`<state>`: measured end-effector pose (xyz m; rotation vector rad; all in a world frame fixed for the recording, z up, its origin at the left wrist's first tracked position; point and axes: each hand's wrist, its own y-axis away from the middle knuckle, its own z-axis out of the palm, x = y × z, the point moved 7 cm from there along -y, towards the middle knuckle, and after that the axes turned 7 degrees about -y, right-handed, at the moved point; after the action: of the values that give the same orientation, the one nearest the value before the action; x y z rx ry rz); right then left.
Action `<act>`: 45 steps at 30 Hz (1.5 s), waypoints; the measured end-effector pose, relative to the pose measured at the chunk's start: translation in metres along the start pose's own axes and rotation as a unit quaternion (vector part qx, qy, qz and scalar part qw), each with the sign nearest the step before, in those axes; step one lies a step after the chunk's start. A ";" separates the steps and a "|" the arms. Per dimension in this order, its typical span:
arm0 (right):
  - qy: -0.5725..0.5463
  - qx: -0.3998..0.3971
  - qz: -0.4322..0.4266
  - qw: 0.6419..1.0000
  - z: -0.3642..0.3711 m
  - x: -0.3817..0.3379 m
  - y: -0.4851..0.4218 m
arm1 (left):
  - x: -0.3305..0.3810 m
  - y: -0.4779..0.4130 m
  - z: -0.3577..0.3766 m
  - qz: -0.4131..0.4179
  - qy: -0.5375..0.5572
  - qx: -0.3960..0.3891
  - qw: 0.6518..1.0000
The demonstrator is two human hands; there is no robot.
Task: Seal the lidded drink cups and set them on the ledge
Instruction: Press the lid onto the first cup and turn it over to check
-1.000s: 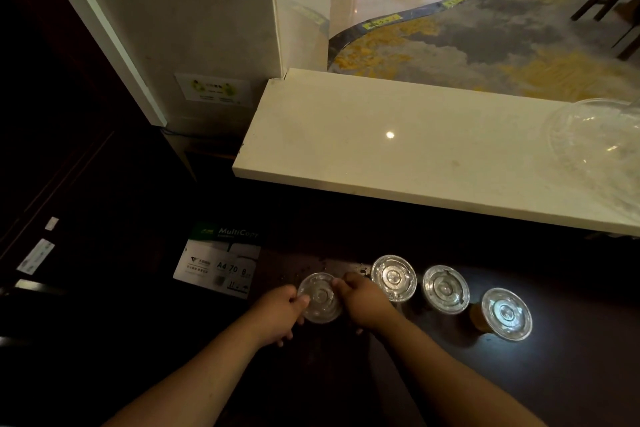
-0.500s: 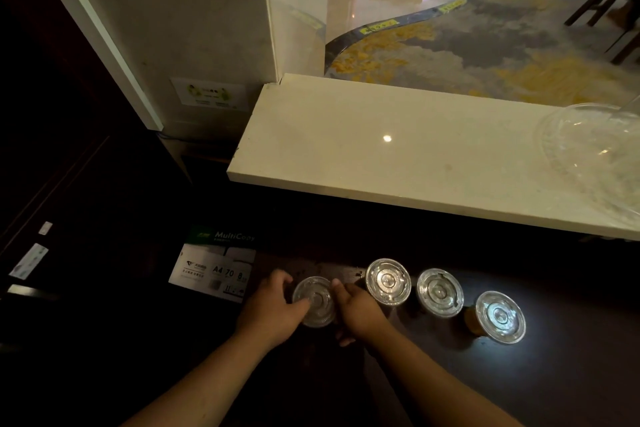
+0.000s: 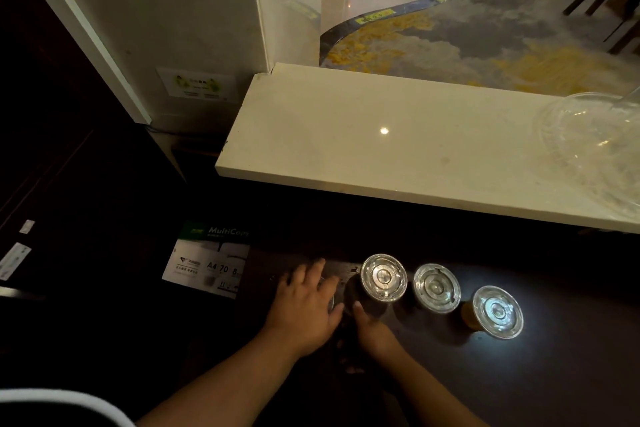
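Observation:
Several clear-lidded drink cups stand in a row on the dark counter [image 3: 519,374] below the cream stone ledge [image 3: 346,149]. My left hand [image 3: 304,302] lies flat with spread fingers on top of the leftmost cup, pressing on its lid; only a sliver of that lid's rim [image 3: 331,302] shows. My right hand [image 3: 372,326] holds the same cup's side from the right, thumb pointing up. Three more lidded cups stand free to the right: one [image 3: 383,277] close to my hands, a middle one [image 3: 436,287], and the rightmost [image 3: 497,311] with amber drink showing.
A large clear plastic dome [image 3: 595,149] rests on the ledge's right end. A pack of A4 copy paper [image 3: 207,260] lies left of my hands. A wall and pillar [image 3: 194,28] rise at the back left; beyond the ledge is a carpeted floor.
My left hand has moved from the lid's left rim onto the top of the lid and now covers it. My right hand has slid down to the cup's side.

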<state>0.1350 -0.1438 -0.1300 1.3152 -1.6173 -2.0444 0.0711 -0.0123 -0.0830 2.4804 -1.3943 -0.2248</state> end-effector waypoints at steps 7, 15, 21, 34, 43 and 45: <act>-0.055 -0.005 0.012 0.998 0.008 -0.014 0.004 | 0.001 -0.001 0.001 0.001 0.000 0.011 1.000; -0.068 0.041 -0.026 0.996 0.012 -0.031 0.014 | 0.001 -0.001 -0.003 0.006 0.004 -0.001 1.000; -0.143 -0.011 0.006 0.990 0.021 -0.011 -0.001 | -0.018 0.008 -0.014 -0.068 0.067 -0.054 0.994; -0.252 -0.212 -0.036 0.944 0.017 -0.083 0.065 | -0.048 0.021 -0.125 -0.024 0.383 0.001 0.923; -0.224 -0.244 -0.283 0.900 -0.026 -0.235 0.192 | -0.038 0.021 -0.273 0.076 0.574 0.050 0.814; -0.219 -0.226 -0.334 0.888 -0.037 -0.260 0.217 | -0.034 0.025 -0.300 0.076 0.592 0.044 0.801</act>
<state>0.2384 -0.0804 0.1888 1.4101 -0.7200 -3.0650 0.1148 0.0559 0.2086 1.8080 -0.9538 1.2304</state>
